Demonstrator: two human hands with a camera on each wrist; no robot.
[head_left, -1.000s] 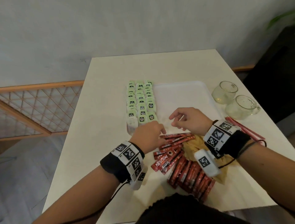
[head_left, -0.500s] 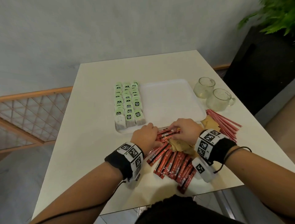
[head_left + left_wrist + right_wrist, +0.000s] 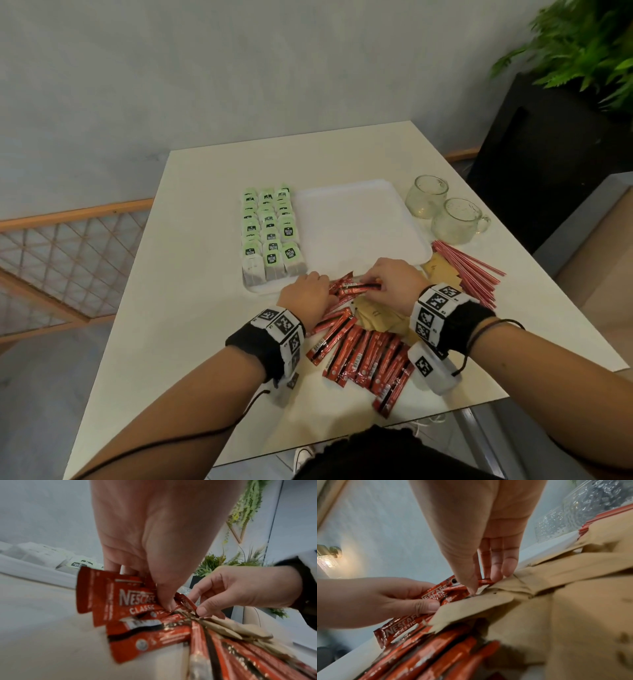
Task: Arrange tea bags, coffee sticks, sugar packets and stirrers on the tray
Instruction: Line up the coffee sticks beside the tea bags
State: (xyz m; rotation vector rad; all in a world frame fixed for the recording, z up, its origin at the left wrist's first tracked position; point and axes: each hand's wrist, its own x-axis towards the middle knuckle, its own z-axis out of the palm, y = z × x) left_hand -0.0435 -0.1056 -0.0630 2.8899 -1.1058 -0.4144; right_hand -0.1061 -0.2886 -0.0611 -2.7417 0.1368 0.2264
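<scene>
Green-labelled tea bags (image 3: 270, 236) fill the left of the white plastic tray (image 3: 359, 222) — leaving room. At its near edge, the left hand (image 3: 306, 291) and right hand (image 3: 394, 286) each pinch red coffee sticks (image 3: 352, 287), likely squaring a bunch — brown sugar packets (image 3: 376, 317) underneath.

A pale surface (image 3: 212, 308) stands against a plain grey wall (image 3: 239, 68), with a wooden lattice barrier (image 3: 68, 260) on one side, a leafy green plant (image 3: 582, 44) above a black cabinet (image 3: 548, 154) on the other, and a wall lamp (image 3: 327, 561) glowing.
</scene>
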